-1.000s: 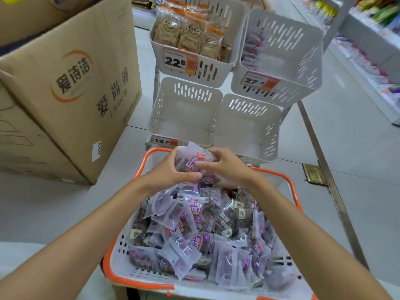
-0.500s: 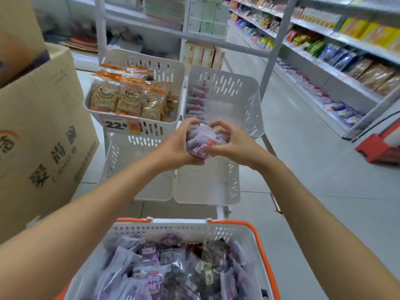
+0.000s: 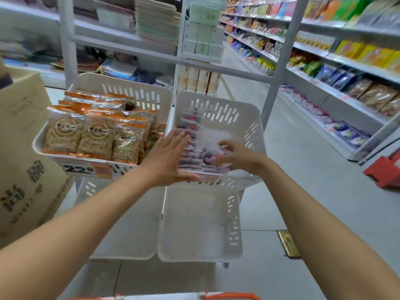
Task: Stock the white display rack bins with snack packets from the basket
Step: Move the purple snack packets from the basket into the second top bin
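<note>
The white display rack's upper right bin (image 3: pixel 242 118) holds a row of purple snack packets (image 3: pixel 190 146) along its left side. My left hand (image 3: pixel 168 159) is flat with straight fingers, lying against that row at the bin's front left corner. My right hand (image 3: pixel 238 155) reaches into the same bin with curled fingers over a purple packet (image 3: pixel 211 159); the blur hides whether it grips the packet. The upper left bin (image 3: pixel 138 94) is full of orange-topped snack bags (image 3: pixel 95 135). Only the basket's orange rim (image 3: pixel 229 296) shows at the bottom edge.
Two white lower bins (image 3: pixel 201 224) sit below the upper ones. A large cardboard box (image 3: pixel 23 161) stands at the left. Store shelves (image 3: pixel 346 68) with goods line the right, and a red stool (image 3: pixel 383 174) stands on the aisle floor.
Both hands lifted a purple packet from the basket up to the upper right bin. My left hand has let go and flattened. The view has tilted up, so the basket dropped out of sight.
</note>
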### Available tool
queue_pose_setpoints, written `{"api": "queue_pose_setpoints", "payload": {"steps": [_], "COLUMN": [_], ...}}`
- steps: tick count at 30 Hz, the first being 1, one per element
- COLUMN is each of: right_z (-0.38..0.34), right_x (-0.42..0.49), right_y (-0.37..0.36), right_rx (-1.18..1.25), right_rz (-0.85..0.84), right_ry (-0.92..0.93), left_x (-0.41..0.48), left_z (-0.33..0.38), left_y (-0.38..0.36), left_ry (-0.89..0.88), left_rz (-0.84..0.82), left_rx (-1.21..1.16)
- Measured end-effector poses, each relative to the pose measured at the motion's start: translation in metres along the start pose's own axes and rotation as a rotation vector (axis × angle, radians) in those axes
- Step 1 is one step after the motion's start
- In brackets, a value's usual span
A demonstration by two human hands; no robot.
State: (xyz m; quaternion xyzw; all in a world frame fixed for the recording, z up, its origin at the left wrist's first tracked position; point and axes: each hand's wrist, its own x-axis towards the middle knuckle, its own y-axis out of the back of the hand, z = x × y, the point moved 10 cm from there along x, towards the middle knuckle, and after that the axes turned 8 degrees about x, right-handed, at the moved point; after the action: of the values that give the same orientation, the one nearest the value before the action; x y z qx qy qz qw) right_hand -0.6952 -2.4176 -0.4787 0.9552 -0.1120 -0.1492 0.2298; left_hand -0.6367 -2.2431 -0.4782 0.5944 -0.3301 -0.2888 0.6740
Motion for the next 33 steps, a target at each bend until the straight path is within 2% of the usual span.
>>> {"api": "queue_pose_setpoints", "payload": {"steps": [3, 7, 9, 12, 19, 21, 24, 31, 33], "right_z": [0.013, 0.000, -0.002, 0.004, -0.004, 0.000, 0.014, 0.014, -0.003], "right_x": [0.001, 0.014, 0.018, 0.019, 0.031, 0.033, 0.031, 0.028, 0.011], "right_y": [-0.011, -0.009, -0.009, -0.011, -0.004, -0.004, -0.014, -0.014, -0.004], "right_rx": [0.016, -0.168, -0.131, 0.002, -0.213, -0.224, -0.070, -0.040, -0.056], "right_rz": [-0.138, 0.023, 0.018, -0.045, 0.054, -0.005, -0.131, -0.015, 0.125], "right_ry": [-0.096, 0.083, 0.085, -0.005, 0.125, 0.084, -0.014, 0.036, 0.115], "left_x": [0.000, 0.000, -0.001, -0.001, -0.001, -0.001, -0.001, -0.004, -0.007], "left_z": [0.003, 0.004, 0.004, 0.005, 0.003, 0.003, 0.004, 0.004, 0.004], "left_y": [0.000, 0.002, 0.003, 0.004, 0.003, 0.002, 0.003, 0.007, 0.012], "left_ry": [-0.010, -0.017, -0.013, -0.008, -0.003, -0.003, -0.003, -0.004, 0.012], "left_rz": [0.034, 0.049, 0.053, 0.044, 0.063, 0.066, 0.072, 0.090, 0.117], "left_rx": [0.012, 0.007, -0.011, -0.018, -0.026, -0.028, -0.023, -0.068, -0.100]}}
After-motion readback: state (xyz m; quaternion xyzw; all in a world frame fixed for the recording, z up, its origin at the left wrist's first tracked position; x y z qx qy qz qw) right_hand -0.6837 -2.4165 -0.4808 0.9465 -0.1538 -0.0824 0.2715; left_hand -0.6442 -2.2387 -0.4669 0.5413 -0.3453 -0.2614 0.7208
